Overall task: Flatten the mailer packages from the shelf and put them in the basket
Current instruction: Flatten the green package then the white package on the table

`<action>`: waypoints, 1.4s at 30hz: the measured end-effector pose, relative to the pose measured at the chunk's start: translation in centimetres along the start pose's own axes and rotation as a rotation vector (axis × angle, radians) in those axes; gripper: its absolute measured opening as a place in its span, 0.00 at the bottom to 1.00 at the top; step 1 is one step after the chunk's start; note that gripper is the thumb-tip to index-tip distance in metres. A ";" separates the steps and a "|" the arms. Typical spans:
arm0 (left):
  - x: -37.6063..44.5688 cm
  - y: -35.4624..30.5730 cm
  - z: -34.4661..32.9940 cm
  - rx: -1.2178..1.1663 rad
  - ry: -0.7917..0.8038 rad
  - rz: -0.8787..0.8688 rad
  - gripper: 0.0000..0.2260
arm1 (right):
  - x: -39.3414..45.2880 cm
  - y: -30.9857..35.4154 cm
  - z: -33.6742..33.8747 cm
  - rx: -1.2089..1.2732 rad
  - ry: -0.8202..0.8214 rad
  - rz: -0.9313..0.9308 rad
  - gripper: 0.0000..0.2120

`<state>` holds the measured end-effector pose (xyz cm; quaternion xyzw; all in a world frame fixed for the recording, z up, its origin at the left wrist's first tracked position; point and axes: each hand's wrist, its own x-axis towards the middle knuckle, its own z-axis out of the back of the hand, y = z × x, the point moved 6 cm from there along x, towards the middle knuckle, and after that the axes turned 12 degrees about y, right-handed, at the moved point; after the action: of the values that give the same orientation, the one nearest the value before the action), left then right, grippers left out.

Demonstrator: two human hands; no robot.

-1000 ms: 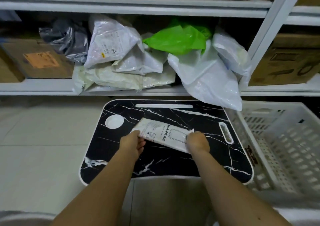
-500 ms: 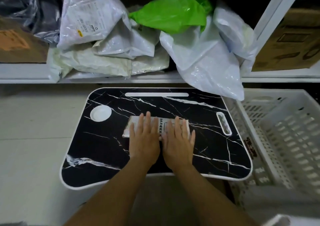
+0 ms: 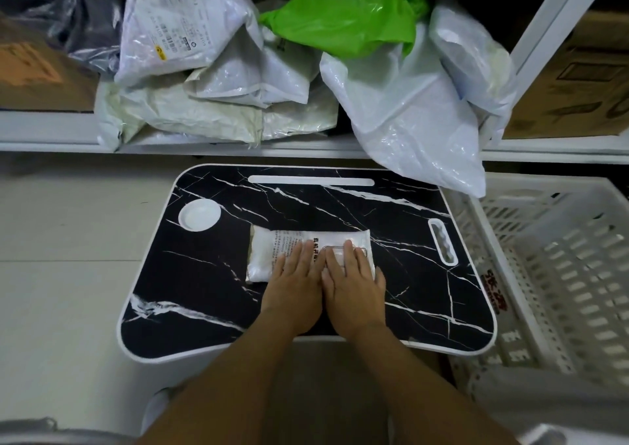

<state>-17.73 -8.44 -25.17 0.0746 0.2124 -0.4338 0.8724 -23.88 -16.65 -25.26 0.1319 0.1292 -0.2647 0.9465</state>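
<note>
A small white mailer package [image 3: 272,254] with black print lies flat on the black marble-pattern lap table [image 3: 211,294]. My left hand [image 3: 294,288] and my right hand [image 3: 354,284] press down on it side by side, palms flat and fingers straight, covering its near right part. The white slatted basket [image 3: 531,264] stands to the right of the table. On the white shelf [image 3: 51,131] behind lies a heap of white mailer bags [image 3: 211,70], a big white one [image 3: 415,117] hanging over the shelf edge, and a green bag [image 3: 343,19].
Brown cardboard boxes stand on the shelf at far left [image 3: 37,66] and far right [image 3: 578,80]. A grey bag [image 3: 64,8] sits at the upper left. The table has a round white recess [image 3: 199,215] and a handle slot [image 3: 442,243]. Pale tiled floor [image 3: 68,257] lies to the left.
A second ago both hands held the mailer by its ends above the table. It now lies flat under both palms, and my hands have slid back toward me, uncovering its far edge.
</note>
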 end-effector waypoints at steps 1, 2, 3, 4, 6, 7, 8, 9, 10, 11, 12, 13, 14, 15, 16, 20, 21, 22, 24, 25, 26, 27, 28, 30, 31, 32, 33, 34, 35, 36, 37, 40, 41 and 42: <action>0.1 0.1 0.0 -0.012 0.008 -0.010 0.27 | 0.1 -0.1 0.2 -0.008 -0.001 -0.005 0.29; 0.4 0.2 0.0 -0.025 0.018 -0.017 0.27 | 0.2 -0.1 0.6 -0.026 -0.013 -0.006 0.25; 0.4 0.2 0.4 -0.049 0.013 -0.018 0.26 | 0.3 -0.1 1.1 -0.048 -0.043 -0.008 0.22; 0.4 0.1 0.9 -0.097 -0.015 -0.011 0.25 | 0.4 0.1 1.6 -0.077 -0.076 -0.011 0.18; 0.1 0.6 2.2 -0.281 -0.151 0.064 0.18 | 0.4 1.3 2.8 -0.150 -0.148 -0.031 0.09; -0.2 1.0 2.8 -0.346 -0.217 0.118 0.14 | 0.6 1.8 3.2 -0.172 -0.169 -0.054 0.06; -0.4 1.5 3.1 -0.366 -0.263 0.169 0.13 | 0.9 2.2 3.6 -0.176 -0.192 -0.066 0.06; -0.6 2.0 3.1 -0.372 -0.278 0.212 0.14 | 1.3 2.6 3.9 -0.167 -0.208 -0.049 0.06; -0.6 2.6 2.9 -0.353 -0.257 0.242 0.17 | 1.6 3.0 4.0 -0.132 -0.217 0.001 0.06; -0.4 3.0 2.4 -0.308 -0.204 0.259 0.22 | 1.9 3.4 3.8 -0.076 -0.216 0.064 0.09; -0.2 3.5 1.8 -0.245 -0.134 0.259 0.25 | 2.2 4.0 3.2 -0.035 -0.155 0.139 0.14; -0.1 3.7 1.3 -0.191 -0.067 0.245 0.27 | 2.3 4.4 2.4 -0.014 -0.067 0.216 0.19; 0.1 4.0 0.9 -0.167 -0.024 0.222 0.28 | 2.3 4.6 1.6 -0.014 0.011 0.268 0.24; 0.2 4.1 0.6 -0.161 -0.009 0.200 0.28 | 2.3 4.6 0.9 -0.029 0.055 0.292 0.26; 0.3 4.2 0.4 -0.162 0.000 0.183 0.28 | 2.4 4.3 0.5 -0.044 0.070 0.295 0.26; 0.7 4.9 -0.1 -0.187 0.009 0.214 0.29 | 2.9 3.8 0.3 -0.058 0.092 0.248 0.28; 0.7 5.0 0.0 -0.187 0.009 0.223 0.29 | 2.9 3.9 0.4 -0.069 0.090 0.244 0.31; 0.7 5.1 -0.1 -0.187 0.005 0.227 0.29 | 2.8 4.0 0.5 -0.077 0.091 0.241 0.34; 0.6 5.3 0.0 -0.194 0.015 0.241 0.29 | 2.7 4.2 0.4 -0.080 0.094 0.209 0.32; 0.8 5.4 -0.1 -0.182 0.042 0.249 0.28 | 3.0 4.3 0.4 -0.062 0.092 0.181 0.27; 1.2 5.6 0.0 -0.154 0.062 0.251 0.28 | 3.6 4.7 0.7 -0.036 0.075 0.161 0.23; 1.5 5.7 0.4 -0.120 0.044 0.248 0.28 | 4.2 5.2 1.1 -0.016 0.048 0.150 0.19; 1.7 5.8 1.3 -0.066 0.014 0.251 0.29 | 4.9 5.9 1.5 0.003 0.026 0.152 0.17; 1.8 6.4 2.5 -0.038 -0.042 0.238 0.24 | 6.0 7.3 1.5 0.078 0.049 0.208 0.17; 1.8 6.9 2.3 -0.054 -0.051 0.214 0.23 | 6.2 7.9 1.3 0.104 0.084 0.257 0.19; 1.7 7.2 1.9 -0.068 -0.042 0.182 0.26 | 6.2 8.3 1.0 0.105 0.109 0.301 0.22; 1.4 7.6 1.5 -0.095 -0.011 0.158 0.28 | 6.0 8.4 0.8 0.089 0.121 0.326 0.23; 1.2 7.9 1.0 -0.104 0.017 0.138 0.28 | 5.8 8.4 0.6 0.068 0.119 0.331 0.24; 1.1 8.0 0.8 -0.119 0.027 0.131 0.27 | 5.6 8.2 0.5 0.043 0.114 0.326 0.25; 1.3 8.2 0.5 -0.151 0.038 0.137 0.27 | 5.5 8.1 0.4 0.021 0.112 0.319 0.25; 1.3 8.3 0.4 -0.178 0.051 0.151 0.26 | 5.4 8.0 0.4 0.003 0.115 0.314 0.26; 1.4 8.2 0.7 -0.194 0.068 0.180 0.26 | 5.5 8.0 0.5 -0.036 0.125 0.302 0.26; 1.4 8.3 0.6 -0.177 0.098 0.200 0.27 | 5.5 8.1 0.6 -0.038 0.121 0.286 0.26; 1.2 8.5 0.4 -0.156 0.129 0.230 0.28 | 5.4 8.2 0.5 -0.037 0.103 0.259 0.26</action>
<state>-10.25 -4.28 -25.80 0.0580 0.2911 -0.3075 0.9041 -14.93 -12.58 -25.00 0.1434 0.1642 -0.1309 0.9671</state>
